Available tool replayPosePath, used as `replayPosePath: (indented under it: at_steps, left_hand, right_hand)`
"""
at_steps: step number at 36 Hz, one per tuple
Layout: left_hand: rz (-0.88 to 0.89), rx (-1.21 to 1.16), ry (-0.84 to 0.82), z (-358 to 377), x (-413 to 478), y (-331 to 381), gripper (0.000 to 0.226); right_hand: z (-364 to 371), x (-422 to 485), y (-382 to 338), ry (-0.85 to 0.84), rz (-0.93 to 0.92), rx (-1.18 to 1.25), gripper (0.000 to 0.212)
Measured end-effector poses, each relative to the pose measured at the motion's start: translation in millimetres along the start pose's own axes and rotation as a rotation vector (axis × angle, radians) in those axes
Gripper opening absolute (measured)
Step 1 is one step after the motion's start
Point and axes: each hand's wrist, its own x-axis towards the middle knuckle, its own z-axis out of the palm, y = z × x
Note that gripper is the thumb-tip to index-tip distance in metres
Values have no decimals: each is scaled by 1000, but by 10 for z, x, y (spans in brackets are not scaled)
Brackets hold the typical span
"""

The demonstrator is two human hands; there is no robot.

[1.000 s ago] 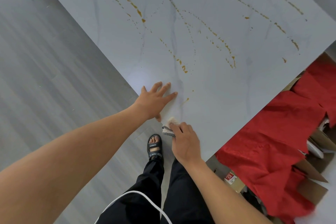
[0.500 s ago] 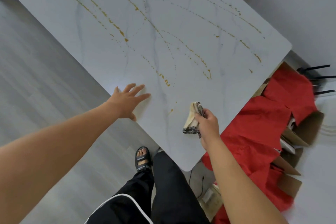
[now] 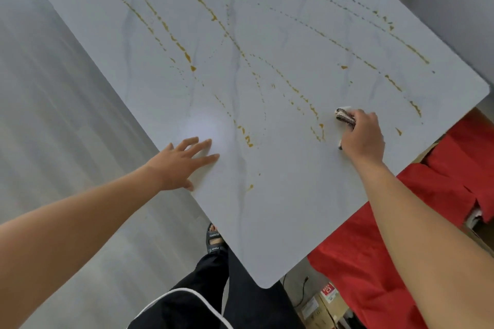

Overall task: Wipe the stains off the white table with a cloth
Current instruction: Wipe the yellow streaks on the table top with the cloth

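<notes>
The white marbled table (image 3: 280,208) carries long yellow-brown stain streaks (image 3: 187,53) running from the far left toward the near right. My right hand (image 3: 363,137) grips a bunched cloth (image 3: 344,116), cream with a dark patterned edge, and holds it down on the tabletop near the right edge, just right of a stain blob (image 3: 319,131). Most of the cloth is hidden under the fingers. My left hand (image 3: 184,161) lies flat with spread fingers on the table's near left edge. A small stain (image 3: 250,187) sits between the two hands.
Red cloth (image 3: 441,189) is draped over cardboard boxes (image 3: 320,302) on the floor to the right of the table. Grey floor (image 3: 66,128) lies to the left. My legs in black trousers and a sandalled foot (image 3: 213,239) stand at the table's near corner.
My right hand has carried the cloth from the near corner out to the right and forward, and now sets it on the tabletop. My left hand has stayed flat on the table edge.
</notes>
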Motion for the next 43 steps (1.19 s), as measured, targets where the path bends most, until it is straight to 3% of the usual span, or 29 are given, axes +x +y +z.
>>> replayPosePath:
  at_steps: [12,14,19,21,24,25,26,30,32,34,37,38,40,43]
  left_hand:
    - [-57,12,17,-59,73,110,122]
    - [-62,6,4,-76,70,112,122]
    - [-49,30,-3,-110,61,103,124]
    - [-48,40,12,-103,59,102,124]
    - [-42,45,18,-97,60,95,124]
    - [-41,44,20,-91,60,96,124]
    - [-40,47,25,-84,59,98,124]
    - [-29,57,29,-72,70,82,124]
    - [-26,52,35,-48,70,62,124]
    - [-24,58,45,-42,87,56,124]
    - [-20,59,65,-12,101,36,125]
    - [-21,57,69,4,98,24,125]
    - [-16,52,63,5,90,20,124]
    - [-10,57,77,15,95,20,125]
  right_hand:
    - [482,57,-113,52,24,27,44]
    - [574,-106,-155,19,-86,-27,44]
    - [734,-444,-93,-84,-568,-138,50]
    - [689,-455,-91,-77,-488,-100,50]
    - [694,-489,-174,-16,-108,-36,47]
    - [712,-552,-212,5,-67,-50,46]
    - [743,-631,-234,16,-110,-72,46]
    - [914,-963,-226,-71,-602,-186,47]
    - [930,-1020,-235,-105,-666,-200,45]
    - [912,-1010,-255,-82,-505,-148,42]
    - [937,-1027,-383,23,-107,-52,43]
    - [976,-1059,-444,55,-63,-41,42]
    - [1092,-1161,-524,63,-175,-64,43]
    - [1208,-1321,-553,-5,-523,-137,42]
